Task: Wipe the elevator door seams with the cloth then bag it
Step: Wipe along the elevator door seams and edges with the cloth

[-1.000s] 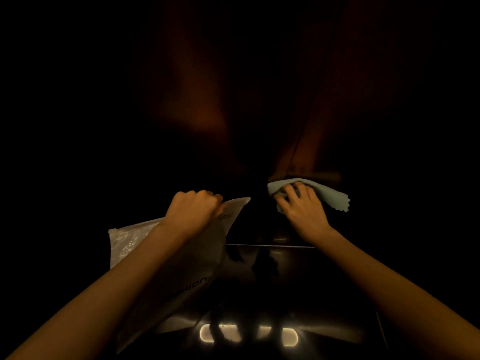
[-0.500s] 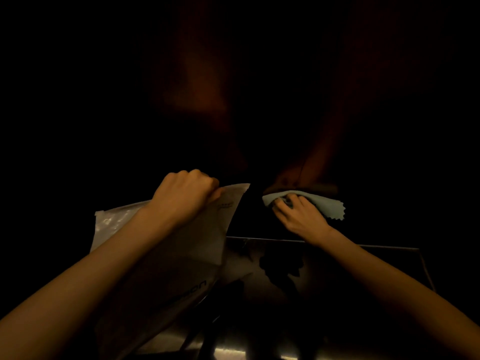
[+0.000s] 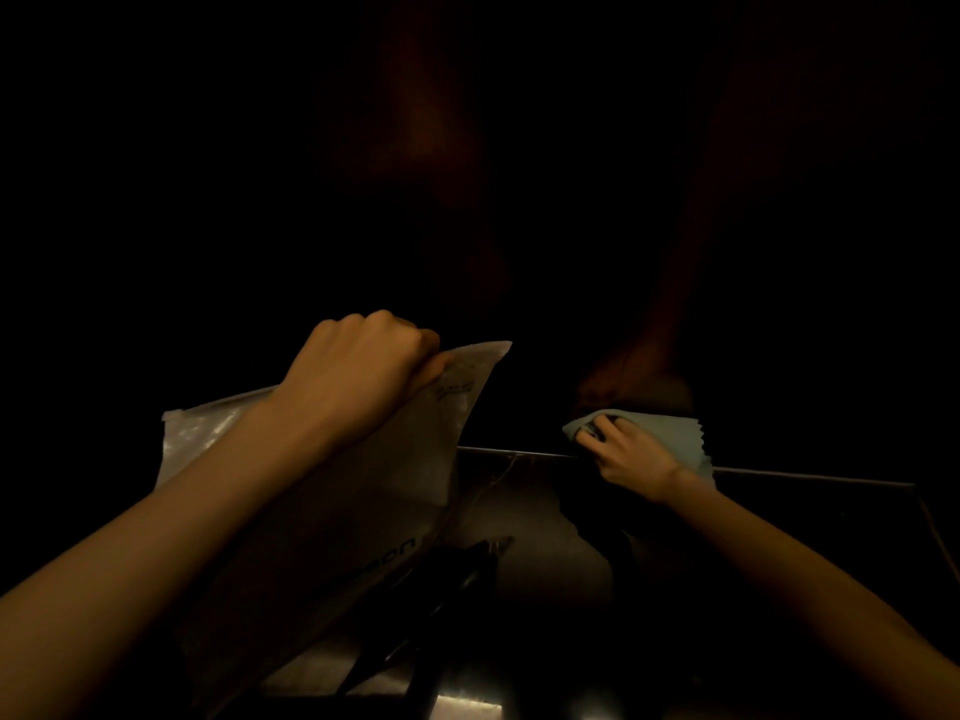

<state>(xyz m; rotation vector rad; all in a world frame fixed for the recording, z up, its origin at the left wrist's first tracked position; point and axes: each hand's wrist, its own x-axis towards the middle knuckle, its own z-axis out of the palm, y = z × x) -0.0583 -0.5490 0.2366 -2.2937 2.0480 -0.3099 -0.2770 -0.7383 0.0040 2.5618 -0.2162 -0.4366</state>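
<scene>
Pressing the pale blue cloth flat under my right hand at the foot of the dark elevator door, I should track the seam slowly, my left hand clenched on the plastic bag nearby.

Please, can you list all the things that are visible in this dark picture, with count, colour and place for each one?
cloth: one, light blue, low at right of centre, pressed under the right hand.
plastic bag: one, translucent whitish with dark print, left of centre, hanging from the left hand.
metal floor sill: one, dark steel, across the lower right.
door panels: dim reddish brown, above; count unclear.
left hand: fist closed on the bag's top edge.
right hand: on the cloth.
</scene>
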